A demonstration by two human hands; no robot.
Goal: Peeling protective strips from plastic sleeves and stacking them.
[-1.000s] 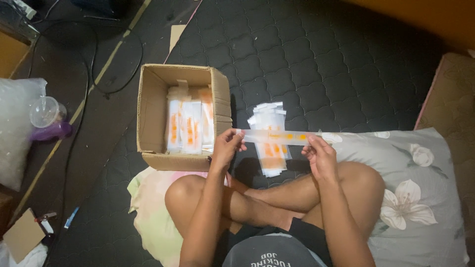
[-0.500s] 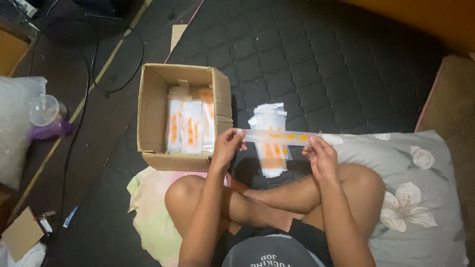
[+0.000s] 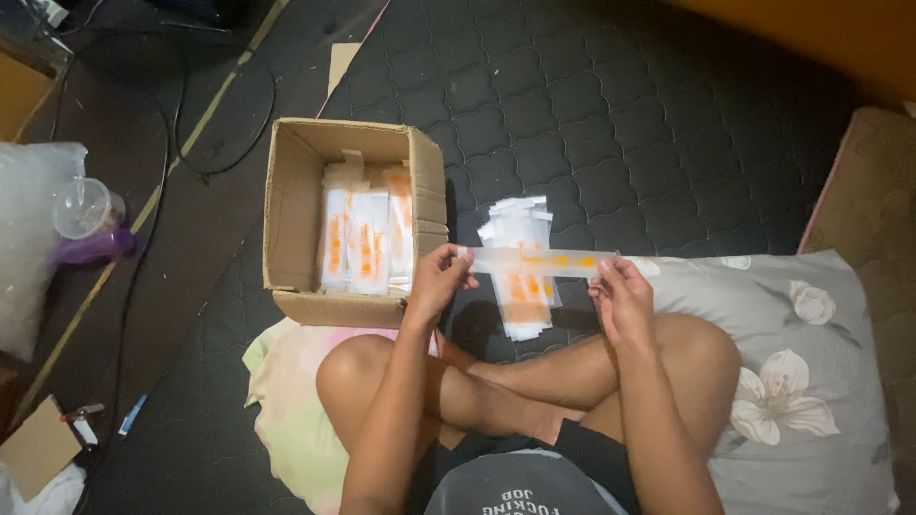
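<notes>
Packet [image 3: 536, 261], long, narrow and clear with orange marks along it, is held level between both hands above the dark quilted mat [image 3: 611, 114]. In the head view, the left hand [image 3: 437, 281] pinches the packet's left end with thumb and fingers closed on it, and the right hand [image 3: 622, 298] grips the right end the same way, fingers curled around the edge. Just under the packet, a loose pile of similar packets [image 3: 520, 286] lies on the mat, white with orange patches, fanned out unevenly. To the left of the hands stands an open cardboard box [image 3: 286, 200], its flaps up, with more packets [image 3: 367, 238] stacked upright inside. The person sits cross-legged, knees below the hands, on a pale patterned cloth [image 3: 286, 401]. A grey pillow with white flowers [image 3: 801, 381] lies beside the right knee. Far left, a clear plastic cup [image 3: 84, 208] rests near a black cable [image 3: 172, 143].
</notes>
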